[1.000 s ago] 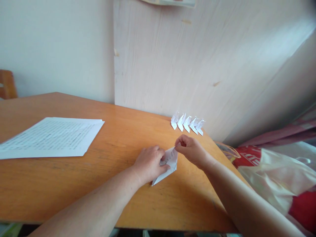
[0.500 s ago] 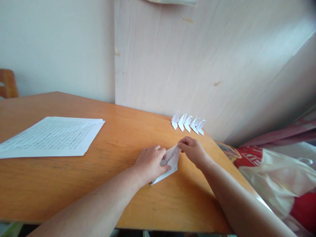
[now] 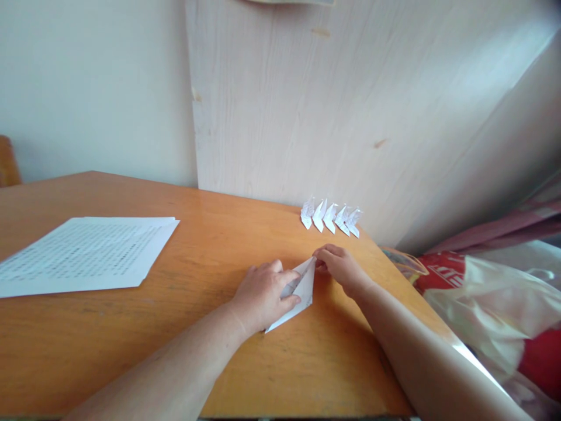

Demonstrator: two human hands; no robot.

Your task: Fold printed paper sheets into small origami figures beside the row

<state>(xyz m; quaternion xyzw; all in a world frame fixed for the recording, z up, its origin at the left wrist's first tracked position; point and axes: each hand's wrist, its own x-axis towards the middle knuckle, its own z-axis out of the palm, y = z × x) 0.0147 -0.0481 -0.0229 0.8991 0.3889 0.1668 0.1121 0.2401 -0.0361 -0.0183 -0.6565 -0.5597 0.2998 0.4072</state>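
Observation:
A partly folded white printed paper [image 3: 301, 290] lies on the orange wooden table [image 3: 197, 263] near its right edge. My left hand [image 3: 262, 294] rests on its left half, fingers curled and pressing it down. My right hand [image 3: 338, 266] pinches the paper's upper right tip between thumb and fingers, low against the table. Behind my hands, a row of several small folded paper pieces [image 3: 329, 216] stands by the pale wood panel.
A stack of printed sheets [image 3: 85, 252] lies at the table's left. A pale wood panel [image 3: 350, 105] rises behind the table. To the right, off the table's edge, are plastic bags [image 3: 486, 298] with red printing. A chair back [image 3: 6, 161] shows at far left.
My right hand has brought the paper's flap tip down from a raised position to the table. My left hand has stayed pressing on the paper. The view has shifted slightly.

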